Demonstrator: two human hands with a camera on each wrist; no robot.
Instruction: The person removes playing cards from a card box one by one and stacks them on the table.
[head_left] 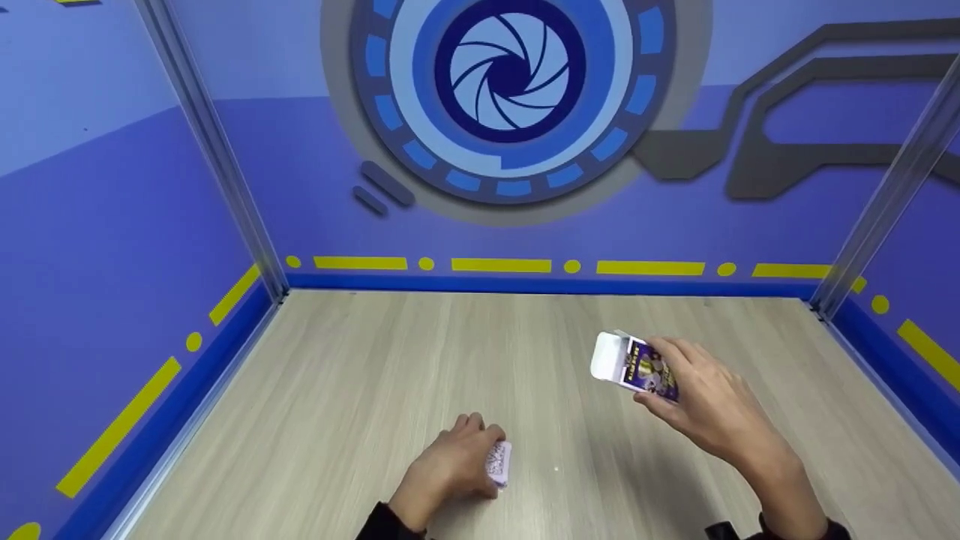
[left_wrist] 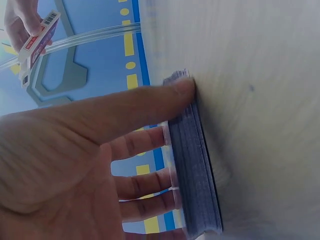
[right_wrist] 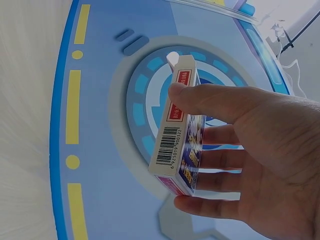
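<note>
A deck of cards with a patterned pale back lies at the wooden tabletop, front of centre. My left hand grips it, thumb on the near edge and fingers around the far side; the left wrist view shows the stacked card edges from the side. Raised above the table on the right, my right hand holds a card box with a purple printed face. Its white flap stands open toward the left. A barcode shows on the box's narrow side, under the thumb, in the right wrist view.
Blue printed panels with yellow dashes wall in the table at the back and both sides. Metal posts stand at the back corners. The wooden tabletop spreads between the panels.
</note>
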